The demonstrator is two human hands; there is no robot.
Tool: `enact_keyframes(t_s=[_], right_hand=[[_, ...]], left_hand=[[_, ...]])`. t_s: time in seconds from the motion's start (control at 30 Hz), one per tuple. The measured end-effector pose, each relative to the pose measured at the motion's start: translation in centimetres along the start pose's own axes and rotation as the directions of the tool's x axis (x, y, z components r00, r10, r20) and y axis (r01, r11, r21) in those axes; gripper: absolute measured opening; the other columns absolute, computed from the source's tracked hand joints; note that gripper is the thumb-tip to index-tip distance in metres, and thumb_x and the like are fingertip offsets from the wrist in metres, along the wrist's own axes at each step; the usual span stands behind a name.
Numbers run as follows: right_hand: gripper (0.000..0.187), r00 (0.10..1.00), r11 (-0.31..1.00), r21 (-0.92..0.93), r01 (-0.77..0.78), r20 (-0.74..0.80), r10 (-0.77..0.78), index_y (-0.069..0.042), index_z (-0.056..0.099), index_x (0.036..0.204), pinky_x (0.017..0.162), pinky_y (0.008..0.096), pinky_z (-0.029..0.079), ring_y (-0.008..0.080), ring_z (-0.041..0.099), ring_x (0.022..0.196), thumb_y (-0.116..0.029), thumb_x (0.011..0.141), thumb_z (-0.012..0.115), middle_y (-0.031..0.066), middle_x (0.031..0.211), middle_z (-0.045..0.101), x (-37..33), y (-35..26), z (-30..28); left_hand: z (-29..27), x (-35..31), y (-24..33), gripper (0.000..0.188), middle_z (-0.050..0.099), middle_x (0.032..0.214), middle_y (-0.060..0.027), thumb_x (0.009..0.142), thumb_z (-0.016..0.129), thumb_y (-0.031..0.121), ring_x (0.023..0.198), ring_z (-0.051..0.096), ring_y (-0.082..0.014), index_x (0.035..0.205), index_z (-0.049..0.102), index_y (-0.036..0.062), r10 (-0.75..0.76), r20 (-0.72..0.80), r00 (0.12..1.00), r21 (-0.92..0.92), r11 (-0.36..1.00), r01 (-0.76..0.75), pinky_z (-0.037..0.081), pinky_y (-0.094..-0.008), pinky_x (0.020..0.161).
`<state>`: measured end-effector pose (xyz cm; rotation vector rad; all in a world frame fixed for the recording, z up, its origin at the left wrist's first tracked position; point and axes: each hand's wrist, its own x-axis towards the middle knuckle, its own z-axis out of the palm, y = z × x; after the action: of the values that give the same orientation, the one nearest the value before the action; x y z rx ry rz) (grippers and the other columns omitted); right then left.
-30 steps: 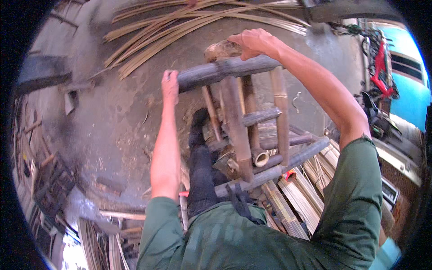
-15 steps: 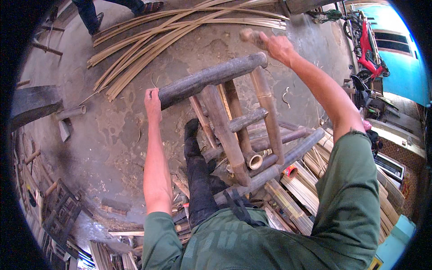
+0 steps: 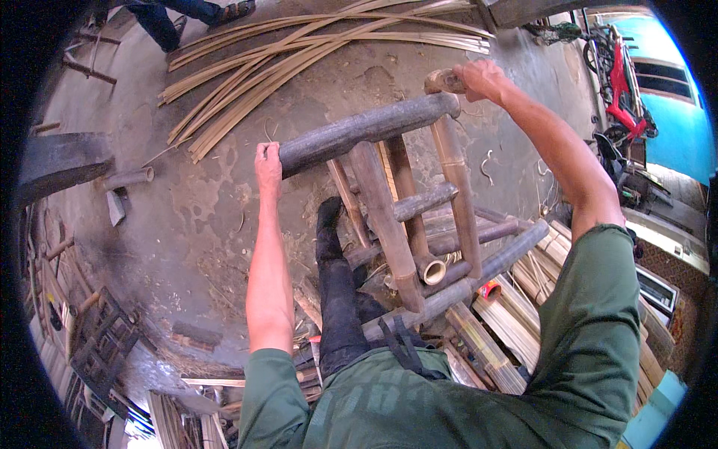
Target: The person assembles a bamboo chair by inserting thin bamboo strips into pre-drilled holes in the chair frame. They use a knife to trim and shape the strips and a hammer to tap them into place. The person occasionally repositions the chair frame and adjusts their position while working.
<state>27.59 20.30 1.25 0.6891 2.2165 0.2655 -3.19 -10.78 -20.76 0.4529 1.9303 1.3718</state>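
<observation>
A bamboo frame [image 3: 387, 213] with dark poles, uprights and crosspieces stands tilted before me. Its thick dark top pole [image 3: 366, 129] runs across from my left hand up toward the right. My left hand [image 3: 268, 163] is closed on the left end of that pole. Beyond the pole's right end, my right hand [image 3: 482, 79] grips a wooden mallet [image 3: 444, 81]. The mallet's brown head is at the pole's right end and appears to touch it, though its handle is mostly hidden by my fingers. Lower down, a thick pole [image 3: 505, 251] of the frame crosses near my lap.
Long bamboo strips [image 3: 247, 93] lie across the floor ahead, near another person's legs [image 3: 161, 24]. Bundled split bamboo [image 3: 493, 348] lies at my right, with an orange-red ring-shaped item [image 3: 490, 290] on it. A dark curved block [image 3: 63, 165] stands at left; a red bicycle [image 3: 622, 90] stands far right.
My right hand has brought the blurred mallet down and in to the right end of the top pole. The left hand keeps its grip. The whole view has shifted slightly.
</observation>
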Motion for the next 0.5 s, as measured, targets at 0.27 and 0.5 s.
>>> enact_keyframes(t_s=[0.27,0.5], right_hand=[[0.052,0.949,0.9,0.435,0.044,-0.3,0.098,-0.012,0.045,0.12,0.066,0.0501,0.052,0.0414,0.064,0.08,-0.021,0.073,0.064,0.023,0.086,0.066,1.6,-6.5,-2.2],[0.054,0.96,0.939,0.303,0.162,-0.268,-0.079,-0.012,0.047,0.118,0.062,0.0487,0.052,0.0395,0.065,0.075,-0.023,0.07,0.068,0.0207,0.081,0.066,1.0,-9.3,-3.6]], left_hand=[[-0.4,0.2,-0.6,0.026,0.058,0.085,-0.0083,0.085,0.053,0.027,0.084,0.051,-0.0174,0.088,0.058,0.0019,0.054,-0.031,0.998,0.03,0.998,-0.053,0.041,-0.0306,0.079],[0.0,-0.3,0.1,0.023,0.058,0.082,-0.0061,0.086,0.053,0.024,0.08,0.051,-0.0156,0.088,0.059,0.0019,0.055,-0.032,0.998,-0.031,0.998,-0.056,0.041,-0.0285,0.076]])
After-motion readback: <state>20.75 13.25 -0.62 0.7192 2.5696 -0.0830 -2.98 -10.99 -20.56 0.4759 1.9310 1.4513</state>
